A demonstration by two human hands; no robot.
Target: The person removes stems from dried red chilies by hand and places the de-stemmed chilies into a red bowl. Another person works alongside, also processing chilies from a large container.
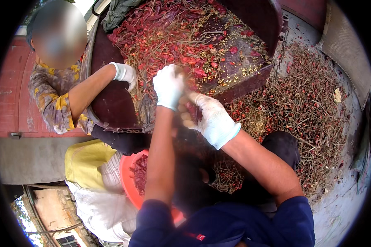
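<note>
A metal cart bed (247, 86) holds dried red chili pieces (167, 34), stems and many pale yellow seeds. Over its near edge, my left hand (169, 85) in a white glove has its fingers bent among the chilies; its fingertips are blurred, and whether it holds anything does not show. Close to its right, my right hand (211, 117), also gloved, curls its fingers around some dark red chili pieces (192, 111). The two hands nearly meet. A pair of scissors (147, 108) appears to lie in the bed left of my left wrist.
A co-worker's gloved hand (125, 75) reaches into the bed at left. Stems and chili bits (300, 114) are heaped on the ground at right. A red basin (126, 182) with chilies stands below, beside yellow (86, 160) and white sacks (99, 207). A chain hangs at the bed's corner.
</note>
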